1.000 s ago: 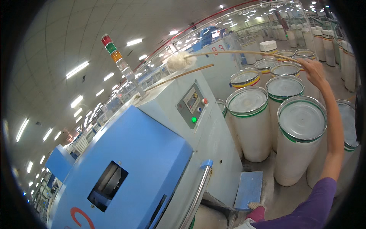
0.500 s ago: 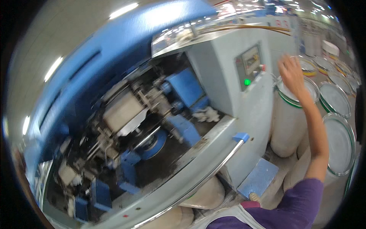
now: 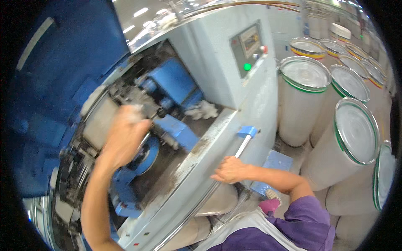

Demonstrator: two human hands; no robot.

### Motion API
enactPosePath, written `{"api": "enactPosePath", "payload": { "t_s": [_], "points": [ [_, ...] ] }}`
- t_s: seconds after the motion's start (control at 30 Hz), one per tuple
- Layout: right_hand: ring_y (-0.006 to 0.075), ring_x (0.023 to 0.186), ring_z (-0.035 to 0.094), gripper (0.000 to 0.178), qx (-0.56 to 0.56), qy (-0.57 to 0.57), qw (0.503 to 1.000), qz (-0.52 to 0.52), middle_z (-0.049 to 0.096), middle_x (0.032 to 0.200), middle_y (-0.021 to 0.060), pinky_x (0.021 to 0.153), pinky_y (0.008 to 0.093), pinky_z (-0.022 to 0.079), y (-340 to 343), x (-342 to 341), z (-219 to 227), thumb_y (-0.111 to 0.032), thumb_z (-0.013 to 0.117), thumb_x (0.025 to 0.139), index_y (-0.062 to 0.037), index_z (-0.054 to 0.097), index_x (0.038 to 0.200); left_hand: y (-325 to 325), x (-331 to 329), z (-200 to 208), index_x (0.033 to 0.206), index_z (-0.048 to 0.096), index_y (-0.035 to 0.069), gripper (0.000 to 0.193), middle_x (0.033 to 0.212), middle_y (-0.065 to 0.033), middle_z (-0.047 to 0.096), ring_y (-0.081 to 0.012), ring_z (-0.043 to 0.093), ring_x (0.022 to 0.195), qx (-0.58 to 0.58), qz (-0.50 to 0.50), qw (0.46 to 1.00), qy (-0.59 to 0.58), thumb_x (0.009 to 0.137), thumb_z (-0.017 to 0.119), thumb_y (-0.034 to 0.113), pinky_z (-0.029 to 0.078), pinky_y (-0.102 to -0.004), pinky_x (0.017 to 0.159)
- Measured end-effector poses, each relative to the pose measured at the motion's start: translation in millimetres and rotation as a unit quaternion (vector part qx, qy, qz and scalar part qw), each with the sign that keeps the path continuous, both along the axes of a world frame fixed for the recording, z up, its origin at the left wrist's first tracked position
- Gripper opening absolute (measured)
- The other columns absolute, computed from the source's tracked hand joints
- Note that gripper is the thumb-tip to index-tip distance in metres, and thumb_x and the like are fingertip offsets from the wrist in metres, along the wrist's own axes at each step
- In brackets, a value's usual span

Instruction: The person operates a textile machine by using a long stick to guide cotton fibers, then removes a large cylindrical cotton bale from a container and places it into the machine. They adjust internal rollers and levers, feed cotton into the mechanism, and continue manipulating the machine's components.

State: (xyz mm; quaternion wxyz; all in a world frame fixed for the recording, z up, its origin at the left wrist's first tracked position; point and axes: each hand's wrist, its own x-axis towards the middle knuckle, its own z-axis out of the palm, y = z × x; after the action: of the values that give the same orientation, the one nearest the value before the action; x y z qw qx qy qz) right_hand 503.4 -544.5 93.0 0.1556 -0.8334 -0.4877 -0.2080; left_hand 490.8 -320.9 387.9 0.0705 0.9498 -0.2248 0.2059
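Note:
My right hand (image 3: pixel 230 169) is closed around the shiny metal rail (image 3: pixel 201 200) along the front of a grey and blue machine. My left hand (image 3: pixel 123 134) reaches over the machine's open working area. Its fingers are curled beside the metal rollers and fittings, near a cream-coloured block (image 3: pixel 100 125). A whitish bit shows at the fingertips, too blurred to name. Under that hand lies a round blue disc (image 3: pixel 149 158), partly covered by it. Right of it is a blue housing (image 3: pixel 173 81), with a clump of white fibre (image 3: pixel 202 110) on the ledge.
A control panel (image 3: pixel 247 46) with a lit green button (image 3: pixel 247 67) is on the machine's end. Several tall pale cans (image 3: pixel 293 115) with metal rims crowd the right side. A blue plate (image 3: pixel 272 167) lies on the floor. The large blue cover (image 3: pixel 79 54) rises at left.
My right hand has come down from near the can tops onto the rail. My left hand has entered over the machine's working area. The whole view has shifted.

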Motion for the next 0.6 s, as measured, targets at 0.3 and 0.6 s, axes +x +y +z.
{"api": "enactPosePath", "payload": {
  "t_s": [0.3,0.6],
  "points": [
    [0.0214,0.057,0.053,0.037,0.149,-0.043,0.988,-0.007,0.051,0.055,0.0042,0.060,0.0346,0.040,3.7,2.2,-23.4,-0.034,0.057,0.085,-0.0099,0.052,0.057,-116.5,201.0,-96.7,0.108,0.058,-0.001,0.029,0.113,-0.0226,0.057,-0.0383,0.053,0.108,0.272,0.069,0.949,0.142,0.081,0.053,0.010,0.044,-0.0449,0.091],
    [0.0206,0.058,0.053,0.027,0.169,-0.040,0.985,0.019,0.053,0.058,0.0039,0.059,0.0356,0.038,3.2,3.0,-24.5,-0.027,0.064,0.078,-0.0108,0.054,0.060,-139.1,195.9,-193.1,0.145,0.005,0.000,0.095,0.151,-0.0241,-0.003,-0.0435,-0.002,0.138,0.043,0.159,0.914,0.371,0.084,0.035,0.067,0.003,-0.0578,0.109]
  ]
}}
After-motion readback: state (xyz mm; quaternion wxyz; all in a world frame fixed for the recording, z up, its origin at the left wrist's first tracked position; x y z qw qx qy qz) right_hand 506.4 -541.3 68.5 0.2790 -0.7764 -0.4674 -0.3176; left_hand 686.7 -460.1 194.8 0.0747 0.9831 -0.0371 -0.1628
